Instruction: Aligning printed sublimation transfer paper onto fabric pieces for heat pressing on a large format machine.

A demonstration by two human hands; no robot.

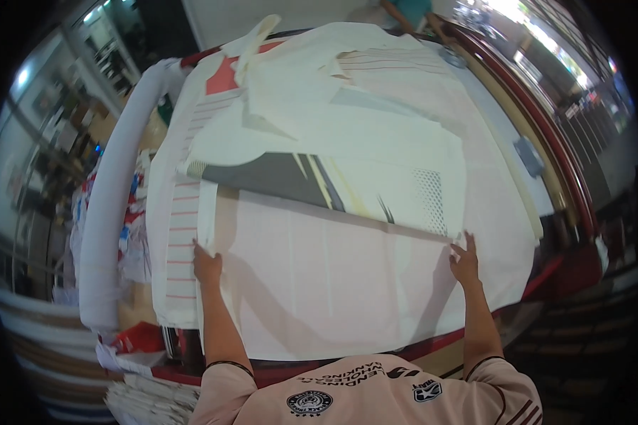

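A large cream fabric panel [397, 173], printed with a dark grey shape, yellow streaks and a dotted patch, lies loosely across the pile, its front edge slanting down to the right. My right hand [465, 265] is at that edge's right corner, fingers apart; whether the fingertips touch the cloth is hard to see. Over on the left, my left hand [207, 265] rests by a white strip with red stripes [183, 244], its fingers also apart. Between my hands lies a pale pinkish sheet [319, 283], with shadows of my arms on it.
A thick white roll [113, 191] runs along the left side. Red rails [574, 184] border the table on the right, where a grey-blue object [528, 156] lies. Another person's arm [439, 28] reaches in at the far end. Stacked pale sheets [152, 400] lie at lower left.
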